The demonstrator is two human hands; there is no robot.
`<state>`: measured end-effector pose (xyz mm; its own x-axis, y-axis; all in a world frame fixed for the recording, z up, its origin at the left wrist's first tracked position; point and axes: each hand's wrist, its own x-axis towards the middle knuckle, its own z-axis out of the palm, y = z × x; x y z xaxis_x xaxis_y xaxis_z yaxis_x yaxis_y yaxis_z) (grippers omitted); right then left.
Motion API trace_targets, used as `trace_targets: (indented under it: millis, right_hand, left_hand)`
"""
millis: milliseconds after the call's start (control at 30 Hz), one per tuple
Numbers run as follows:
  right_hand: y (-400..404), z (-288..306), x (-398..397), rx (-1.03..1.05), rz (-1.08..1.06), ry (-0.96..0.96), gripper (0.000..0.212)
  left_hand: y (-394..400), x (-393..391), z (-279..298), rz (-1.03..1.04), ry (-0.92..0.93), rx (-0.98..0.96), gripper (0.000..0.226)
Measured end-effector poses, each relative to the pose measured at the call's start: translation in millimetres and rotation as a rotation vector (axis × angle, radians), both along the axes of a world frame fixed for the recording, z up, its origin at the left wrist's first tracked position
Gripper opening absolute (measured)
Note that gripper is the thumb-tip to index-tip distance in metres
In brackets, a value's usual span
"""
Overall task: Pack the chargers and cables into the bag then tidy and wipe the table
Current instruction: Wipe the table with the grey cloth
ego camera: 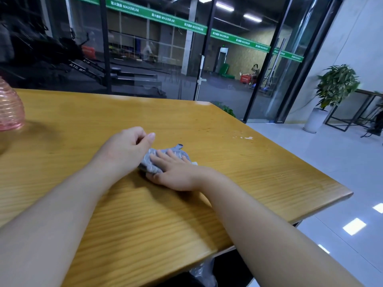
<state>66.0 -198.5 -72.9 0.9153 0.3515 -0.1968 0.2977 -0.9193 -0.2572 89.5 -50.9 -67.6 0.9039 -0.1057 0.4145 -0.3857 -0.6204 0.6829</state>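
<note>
Nearest the camera, two bare forearms reach out over the wooden table (124, 214). Right hand (176, 172) lies flat, fingers spread, palm pressing a crumpled grey cloth (154, 162) onto the wood near mid-table; cloth sits under the palm and fingers, bunched toward the thumb side, one corner poking out beyond the fingertips. Left hand (128, 148) touches the cloth's left edge, fingers curled loosely, thumb up; whether it pinches fabric cannot be told. Cloth looks soft, light, limp: should slide easily under flat pressure, best gathered by the bunched middle. Farther right, pale smears (245, 138) remain on the wood, likely the next wiping target. Far left edge, a pink ribbed container (10, 112). No chargers, cables or bag visible.
</note>
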Motion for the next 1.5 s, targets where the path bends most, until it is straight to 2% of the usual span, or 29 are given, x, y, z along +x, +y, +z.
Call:
trace_targets:
  millis: [133, 233, 333, 400, 433, 500, 633, 667, 733, 833, 900, 1000, 1100, 1167, 1233, 1300, 1367, 1400, 1467, 1500]
  right_hand:
    - [-18.6, 9.3, -33.0, 0.054, 0.105, 0.072, 0.062]
    - [-32.1, 4.8, -51.0, 0.132, 0.116, 0.039, 0.065]
    - [-45.8, 1.2, -60.7, 0.28, 0.065, 0.055, 0.049]
    - [-57.0, 8.1, -68.0, 0.478, -0.089, 0.15, 0.022]
    - [-62.4, 11.1, -69.5, 0.578, -0.204, 0.172, 0.017]
    - [-76.8, 12.7, -66.3, 0.772, -0.43, 0.122, 0.028]
    - [-89.4, 19.3, -53.6, 1.472, -0.793, 0.117, 0.029]
    - [-91.1, 25.1, -50.9, 1.595, -0.885, 0.107, 0.028]
    - [-94.1, 34.6, -45.2, 1.768, -1.0, 0.083, 0.032]
    - [-99.1, 41.6, -40.3, 1.913, -0.999, 0.107, 0.041]
    - [-99.0, 43.3, -46.9, 1.888, -0.989, 0.147, 0.037]
    - [-97.0, 41.5, -58.6, 1.794, -0.925, 0.215, 0.019]
    - [-98.1, 37.9, -62.7, 1.803, -0.877, 0.18, 0.009]
    - [-105.4, 33.9, -57.7, 1.821, -0.939, 0.053, 0.005]
    - [-120.0, 27.9, -49.7, 1.727, -1.046, -0.221, 0.008]
    - [-136.7, 23.1, -42.3, 1.441, -1.092, -0.554, 0.009]
    - [-153.1, 21.5, -41.9, 0.989, -1.067, -0.839, 0.007]
    - [-163.1, 20.7, -43.1, 0.759, -1.077, -0.947, 0.015]
    - [-181.9, 18.4, -47.0, 0.406, -1.103, -1.048, 0.031]
    - [-192.8, 11.4, -45.5, 0.276, -1.111, -1.031, 0.035]
  left_hand:
    - [-1.2, -1.4, 0.7, -0.002, -0.013, 0.016, 0.037]
    - [-2.7, -2.6, -0.2, -0.017, 0.004, 0.032, 0.035]
    - [-4.5, -3.5, -2.1, -0.053, 0.046, 0.011, 0.032]
    - [-6.5, -4.6, -2.3, -0.082, 0.051, 0.01, 0.03]
    - [-6.6, -4.8, -2.7, -0.089, 0.054, 0.01, 0.029]
    - [-6.6, -4.6, -3.1, -0.105, 0.066, 0.006, 0.027]
    - [-8.8, -5.8, -6.5, -0.139, 0.098, -0.013, 0.022]
    - [-10.3, -6.7, -6.6, -0.148, 0.109, -0.011, 0.021]
    - [-12.2, -7.8, -6.9, -0.179, 0.126, -0.026, 0.019]
    - [-12.3, -9.1, -5.9, -0.187, 0.142, -0.035, 0.018]
    - [-11.7, -9.9, -5.5, -0.179, 0.143, -0.033, 0.017]
    - [-16.5, -14.2, -5.4, -0.216, 0.131, -0.008, 0.015]
    - [-22.2, -19.1, -5.9, -0.266, 0.14, 0.037, 0.012]
    - [-21.2, -19.6, -5.0, -0.264, 0.15, 0.041, 0.011]
    - [-19.1, -18.9, -4.1, -0.25, 0.159, 0.026, 0.012]
    - [-19.9, -20.1, -3.6, -0.246, 0.163, 0.017, 0.013]
    - [-23.1, -22.5, -3.6, -0.253, 0.16, 0.028, 0.014]
    - [-24.2, -23.0, -3.8, -0.257, 0.156, 0.034, 0.014]
    - [-25.5, -23.6, -3.8, -0.264, 0.159, 0.036, 0.014]
    - [-25.5, -23.7, -4.0, -0.269, 0.164, 0.034, 0.014]
